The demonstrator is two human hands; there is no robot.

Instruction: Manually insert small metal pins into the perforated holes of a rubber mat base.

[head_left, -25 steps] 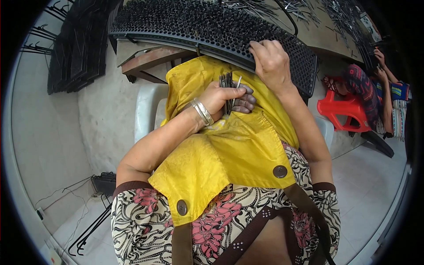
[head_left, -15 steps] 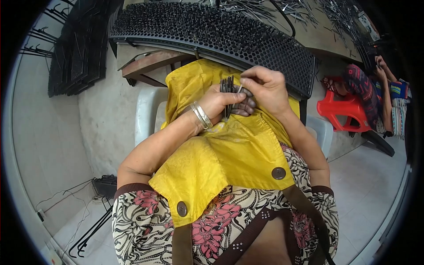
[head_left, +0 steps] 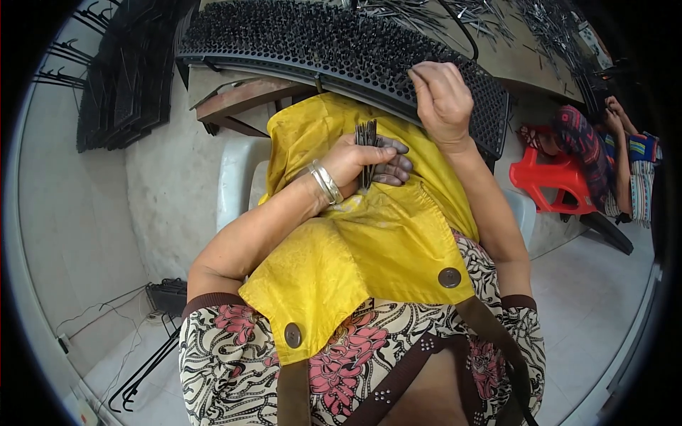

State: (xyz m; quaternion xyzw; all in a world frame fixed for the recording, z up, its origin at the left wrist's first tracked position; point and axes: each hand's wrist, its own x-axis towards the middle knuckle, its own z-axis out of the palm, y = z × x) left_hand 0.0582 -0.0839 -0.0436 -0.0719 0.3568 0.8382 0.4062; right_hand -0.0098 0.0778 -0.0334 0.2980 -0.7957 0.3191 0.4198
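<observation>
My left hand [head_left: 348, 160] is closed round a bundle of thin dark metal rods [head_left: 366, 133] above my lap, the thumb pressed across them and the fingertips smudged dark. My right hand [head_left: 447, 106] is raised over the near right edge of a long curved black perforated rack [head_left: 489, 117]. Its thumb and fingers are pinched together, and whatever is between them is too small to make out. Short dark rods [head_left: 305, 35] stand upright in many of the rack's holes, mostly at the left and middle; bare holes show along the near edge and right end.
Loose thin rods [head_left: 483, 18] lie scattered over the table [head_left: 526, 53] beyond the rack. Dark racks [head_left: 131, 85] lean at the far left. A co-worker's hands [head_left: 614, 113] show at the right, near a red stool [head_left: 543, 181]. A yellow apron [head_left: 305, 128] covers my lap.
My right hand has moved away from the rods in my left hand, up and to the right, over the rack. My left hand has stayed in place with its bundle.
</observation>
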